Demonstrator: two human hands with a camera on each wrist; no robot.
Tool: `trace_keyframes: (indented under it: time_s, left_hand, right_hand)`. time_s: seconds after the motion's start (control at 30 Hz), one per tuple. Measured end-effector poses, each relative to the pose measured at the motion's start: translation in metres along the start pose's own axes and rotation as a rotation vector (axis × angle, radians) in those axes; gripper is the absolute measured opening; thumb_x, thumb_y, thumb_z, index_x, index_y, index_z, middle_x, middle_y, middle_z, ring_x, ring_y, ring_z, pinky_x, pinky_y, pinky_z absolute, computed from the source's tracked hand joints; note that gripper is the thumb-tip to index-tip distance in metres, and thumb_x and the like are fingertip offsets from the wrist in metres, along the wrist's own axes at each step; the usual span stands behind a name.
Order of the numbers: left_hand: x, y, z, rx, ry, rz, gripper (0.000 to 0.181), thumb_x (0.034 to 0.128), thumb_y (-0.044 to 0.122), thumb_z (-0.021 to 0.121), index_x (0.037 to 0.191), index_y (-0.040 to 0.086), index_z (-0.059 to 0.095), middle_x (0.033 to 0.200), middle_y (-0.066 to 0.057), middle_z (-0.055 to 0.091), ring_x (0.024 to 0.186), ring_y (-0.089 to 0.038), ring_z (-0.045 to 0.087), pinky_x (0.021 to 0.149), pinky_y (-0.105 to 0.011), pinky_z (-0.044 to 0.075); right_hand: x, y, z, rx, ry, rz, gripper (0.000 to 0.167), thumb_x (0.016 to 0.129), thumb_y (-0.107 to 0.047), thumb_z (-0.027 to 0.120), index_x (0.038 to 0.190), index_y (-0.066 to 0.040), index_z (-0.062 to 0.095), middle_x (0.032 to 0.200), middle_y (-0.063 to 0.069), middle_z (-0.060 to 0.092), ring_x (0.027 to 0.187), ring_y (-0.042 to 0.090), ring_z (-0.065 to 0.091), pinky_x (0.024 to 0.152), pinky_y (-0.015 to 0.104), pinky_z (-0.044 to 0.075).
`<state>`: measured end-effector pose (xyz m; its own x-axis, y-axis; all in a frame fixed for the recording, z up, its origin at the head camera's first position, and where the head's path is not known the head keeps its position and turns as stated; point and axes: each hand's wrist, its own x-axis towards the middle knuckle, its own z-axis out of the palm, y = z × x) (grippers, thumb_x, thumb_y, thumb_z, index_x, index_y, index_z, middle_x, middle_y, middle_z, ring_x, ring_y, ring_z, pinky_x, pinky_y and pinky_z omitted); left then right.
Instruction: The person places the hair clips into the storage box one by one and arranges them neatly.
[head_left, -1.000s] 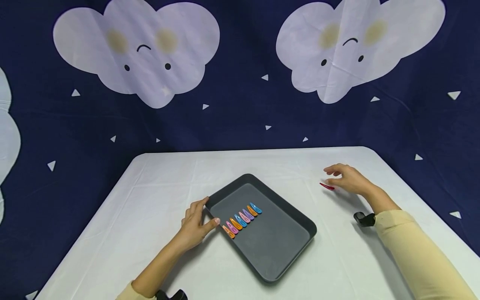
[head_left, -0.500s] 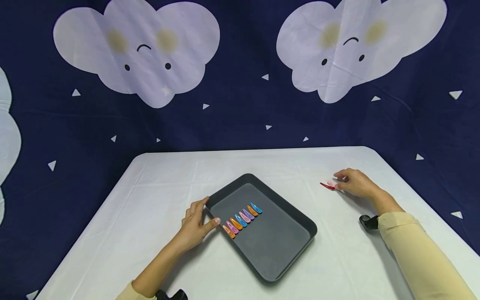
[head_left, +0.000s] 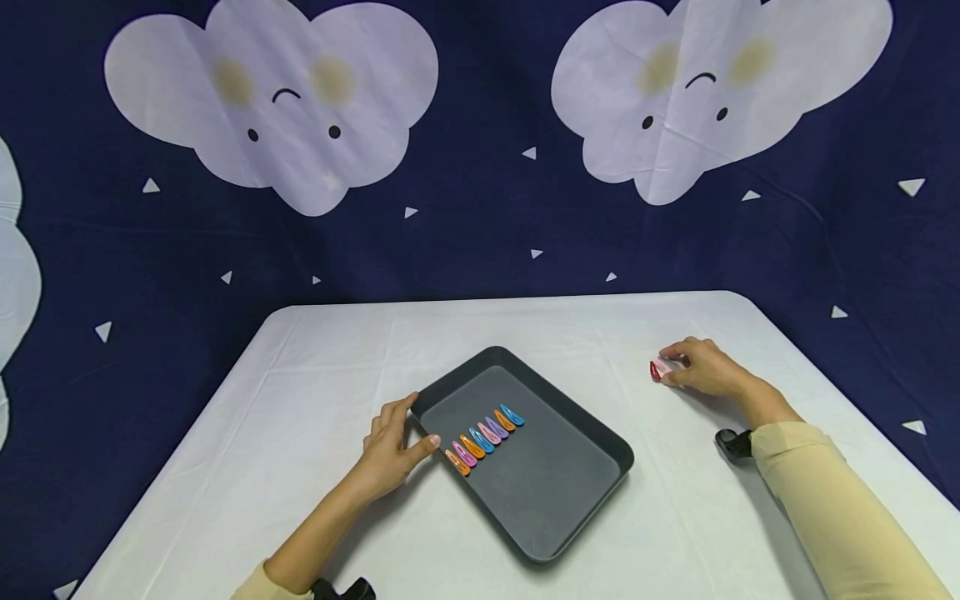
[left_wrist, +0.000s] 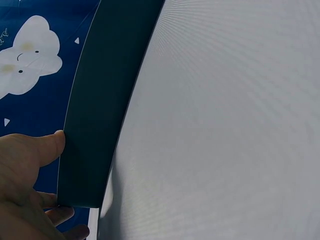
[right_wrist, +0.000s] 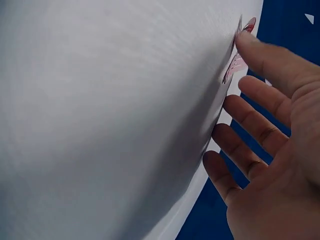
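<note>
A dark grey baking tray (head_left: 555,508) lies at an angle on the white table, with several snap hair clips (head_left: 480,441) in a slanting row inside it, orange, pink, blue and purple. My left hand (head_left: 390,450) holds the tray at its left corner, thumb on the rim and fingers by the outer wall. At the table's right, my right hand (head_left: 705,368) is low over a pink hair clip (right_wrist: 235,65) and a red hair clip (head_left: 656,372). In the right wrist view its thumb touches the red clip, and the other fingers are spread along the cloth.
The white table (head_left: 337,350) has rounded far corners. Behind it hangs a dark blue curtain (head_left: 480,250) with clouds and small triangles. Black wrist mounts (head_left: 733,444) sit on both forearms.
My right hand has drawn back right, uncovering the pink clip, then come back slightly left. The red clip has turned and shifted right beside the pink one. My left hand and tray stay put.
</note>
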<state>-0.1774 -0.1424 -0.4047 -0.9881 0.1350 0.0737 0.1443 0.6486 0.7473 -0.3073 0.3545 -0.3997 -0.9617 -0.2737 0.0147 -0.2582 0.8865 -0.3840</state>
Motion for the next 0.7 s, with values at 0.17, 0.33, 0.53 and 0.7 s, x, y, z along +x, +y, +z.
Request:
trace_keyframes:
  time_s: [0.17,0.33,0.53,0.7]
  left_hand:
    - [0.0003,-0.0008,0.0004,0.003,0.006,0.005,0.076,0.0865,0.034,0.066,0.147,0.007,0.029,0.143,-0.015,0.036,0.122,-0.030,0.034,0.094,-0.051,0.025]
    - [0.0001,-0.0009,0.0005,0.005,0.006,0.003,0.076,0.0865,0.034,0.066,0.147,0.007,0.029,0.143,-0.015,0.036,0.122,-0.031,0.034,0.094,-0.052,0.025]
    - [0.0001,-0.0006,0.0006,0.002,0.001,0.005,0.076,0.0868,0.033,0.066,0.147,0.007,0.028,0.143,-0.016,0.036,0.123,-0.031,0.034,0.095,-0.053,0.024]
    - [-0.0001,-0.0009,0.0007,0.003,0.000,0.008,0.076,0.0868,0.034,0.066,0.147,0.007,0.028,0.142,-0.016,0.036,0.123,-0.031,0.033,0.096,-0.053,0.023]
  right_hand:
    - [0.0012,-0.0012,0.0017,0.001,-0.045,0.058,0.064,0.076,-0.037,0.075,0.126,-0.002,0.058,0.124,0.024,0.051,0.108,0.036,0.042,0.088,0.052,0.036]
    - [0.0023,-0.0019,0.0031,-0.024,-0.038,0.052,0.070,0.073,-0.047,0.076,0.126,-0.004,0.059,0.124,0.024,0.050,0.109,0.037,0.042,0.090,0.056,0.036]
    - [0.0043,-0.0037,0.0042,-0.033,-0.038,0.050,0.067,0.074,-0.047,0.075,0.124,-0.006,0.061,0.123,0.022,0.052,0.109,0.036,0.042,0.091,0.056,0.036]
    - [0.0050,-0.0056,0.0046,-0.039,-0.031,0.036,0.064,0.074,-0.045,0.076,0.122,-0.005,0.062,0.122,0.022,0.053,0.106,0.035,0.044,0.089,0.054,0.037]
